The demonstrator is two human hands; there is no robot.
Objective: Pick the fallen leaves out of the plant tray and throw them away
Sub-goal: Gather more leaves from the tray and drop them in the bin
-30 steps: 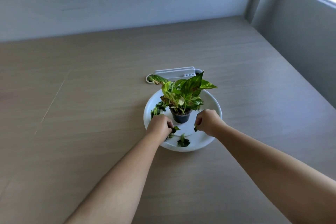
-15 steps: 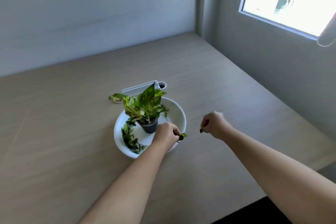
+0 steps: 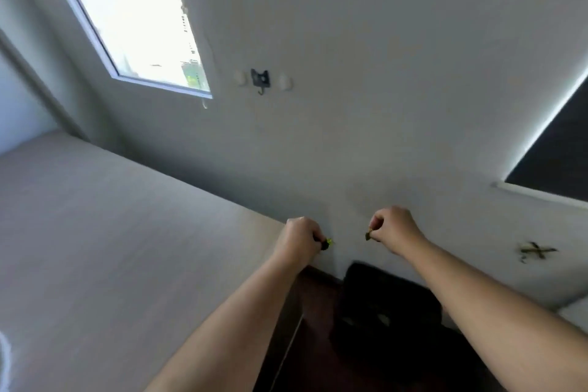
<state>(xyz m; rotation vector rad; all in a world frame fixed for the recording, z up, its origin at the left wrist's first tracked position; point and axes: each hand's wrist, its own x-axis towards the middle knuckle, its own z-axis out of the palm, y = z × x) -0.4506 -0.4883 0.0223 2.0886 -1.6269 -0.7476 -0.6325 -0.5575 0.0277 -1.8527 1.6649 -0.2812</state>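
Grey wall (image 3: 381, 57) ahead, bin (image 3: 388, 305) below: you carry leaves off the table (image 3: 95, 248).

Your left hand (image 3: 299, 240) is pinched tight on a green leaf (image 3: 327, 243) just past the table edge, above and left of the bin; your right hand (image 3: 393, 227) pinches a darker scrap (image 3: 368, 235) directly above the bin. Both sit over that dark bin probably so what you release falls inside. Tray and plant are out of view.

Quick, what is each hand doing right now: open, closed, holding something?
Left hand: closed, pinching a green leaf piece.
Right hand: closed, pinching a small dark leaf piece.
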